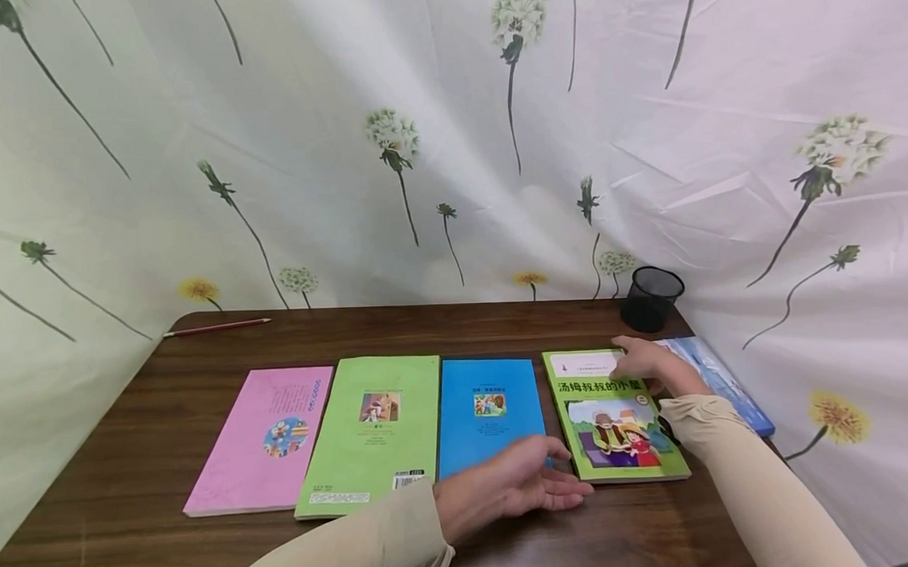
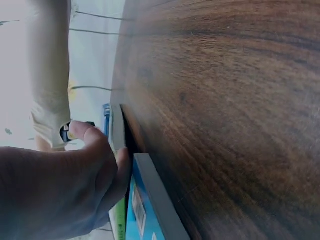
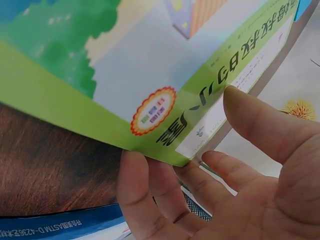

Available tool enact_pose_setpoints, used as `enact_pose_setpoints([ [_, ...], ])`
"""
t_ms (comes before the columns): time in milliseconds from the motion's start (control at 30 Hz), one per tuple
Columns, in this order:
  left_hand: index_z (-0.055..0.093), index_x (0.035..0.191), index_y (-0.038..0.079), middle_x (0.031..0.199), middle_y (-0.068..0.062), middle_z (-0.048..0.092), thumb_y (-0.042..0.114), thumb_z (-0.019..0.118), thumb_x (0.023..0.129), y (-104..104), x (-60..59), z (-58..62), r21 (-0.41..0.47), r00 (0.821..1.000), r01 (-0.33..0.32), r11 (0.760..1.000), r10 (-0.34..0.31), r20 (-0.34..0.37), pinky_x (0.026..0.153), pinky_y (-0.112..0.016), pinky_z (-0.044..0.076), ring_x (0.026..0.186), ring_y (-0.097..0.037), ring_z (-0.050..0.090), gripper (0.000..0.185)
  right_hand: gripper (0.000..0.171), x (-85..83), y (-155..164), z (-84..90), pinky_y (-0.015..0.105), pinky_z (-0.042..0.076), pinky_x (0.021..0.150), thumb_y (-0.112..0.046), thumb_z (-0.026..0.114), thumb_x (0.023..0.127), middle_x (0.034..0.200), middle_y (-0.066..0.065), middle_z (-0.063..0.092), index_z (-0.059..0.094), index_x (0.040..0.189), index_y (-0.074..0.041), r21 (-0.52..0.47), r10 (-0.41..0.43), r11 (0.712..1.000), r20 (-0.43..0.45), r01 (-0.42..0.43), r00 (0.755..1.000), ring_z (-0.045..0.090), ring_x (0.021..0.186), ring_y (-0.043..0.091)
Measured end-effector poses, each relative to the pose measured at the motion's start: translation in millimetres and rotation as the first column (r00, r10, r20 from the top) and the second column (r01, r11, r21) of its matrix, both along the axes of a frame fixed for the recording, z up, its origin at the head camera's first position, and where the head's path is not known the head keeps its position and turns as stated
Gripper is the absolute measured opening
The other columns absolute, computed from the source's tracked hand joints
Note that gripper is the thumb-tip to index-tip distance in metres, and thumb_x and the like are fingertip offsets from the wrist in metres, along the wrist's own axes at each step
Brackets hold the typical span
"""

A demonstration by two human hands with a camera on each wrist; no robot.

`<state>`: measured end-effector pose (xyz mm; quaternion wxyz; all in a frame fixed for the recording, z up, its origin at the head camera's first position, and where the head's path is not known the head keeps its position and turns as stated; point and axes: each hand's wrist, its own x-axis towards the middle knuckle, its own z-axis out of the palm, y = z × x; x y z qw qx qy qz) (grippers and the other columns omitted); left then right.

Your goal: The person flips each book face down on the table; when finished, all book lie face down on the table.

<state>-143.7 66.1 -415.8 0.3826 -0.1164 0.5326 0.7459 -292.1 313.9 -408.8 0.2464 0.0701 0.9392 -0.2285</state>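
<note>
Several thin books lie in a row on a dark wooden table (image 1: 165,394). My right hand (image 1: 648,364) is at the far right corner of a green picture book (image 1: 616,420). In the right wrist view the thumb lies on the cover (image 3: 150,65) and the fingers (image 3: 135,190) curl under the lifted corner, so my right hand (image 3: 210,160) pinches it. My left hand (image 1: 536,481) rests with relaxed fingers at the near right corner of a blue book (image 1: 488,412), holding nothing. From the left wrist, that hand (image 2: 75,185) touches the blue book's edge (image 2: 145,210).
A pink book (image 1: 267,436) and a light green book (image 1: 377,432) lie left of the blue one. Another blue book (image 1: 728,386) lies at the table's right edge. A black mesh cup (image 1: 651,297) stands at the back right, a red pencil (image 1: 217,328) at the back left. A flowered cloth hangs behind.
</note>
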Motion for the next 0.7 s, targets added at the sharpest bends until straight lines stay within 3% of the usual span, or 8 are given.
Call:
enact_pose_setpoints([
  [367, 0.049, 0.119, 0.002, 0.104, -0.023, 0.065, 0.010, 0.051, 0.095, 4, -2.1, -1.8, -0.059, 0.999, 0.031, 0.998, -0.032, -0.005, 0.071, -0.027, 0.056, 0.090, -0.027, 0.072, 0.026, 0.084, 3.0, 0, 2.8, 0.044, 0.057, 0.072, -0.023, 0.066, 0.091, 0.155, 0.032, 0.031, 0.019, 0.158, -0.004, -0.019, -0.016, 1.000, 0.001, 0.016, 1.000, 0.053, 0.123, 0.044],
  [533, 0.059, 0.114, 0.002, 0.105, -0.015, 0.065, 0.011, 0.056, 0.093, 8, -3.8, 1.0, -0.096, 0.994, 0.076, 0.992, -0.083, -0.068, 0.066, -0.024, 0.054, 0.083, -0.019, 0.067, 0.023, 0.084, 3.1, 0, 3.3, 0.044, 0.057, 0.071, -0.023, 0.066, 0.092, 0.155, 0.032, 0.031, 0.019, 0.158, -0.004, -0.019, -0.026, 0.999, 0.011, 0.026, 1.000, 0.053, 0.123, 0.044],
  [700, 0.060, 0.112, 0.003, 0.104, -0.015, 0.064, 0.010, 0.059, 0.093, 13, -6.0, -0.2, -0.132, 0.986, 0.091, 0.987, -0.108, -0.126, 0.065, -0.023, 0.055, 0.082, -0.018, 0.069, 0.020, 0.083, 2.4, 1, 1.4, 0.044, 0.058, 0.070, -0.024, 0.066, 0.092, 0.155, 0.031, 0.032, 0.020, 0.158, -0.005, -0.017, -0.033, 0.999, 0.003, 0.034, 0.999, 0.053, 0.124, 0.044],
])
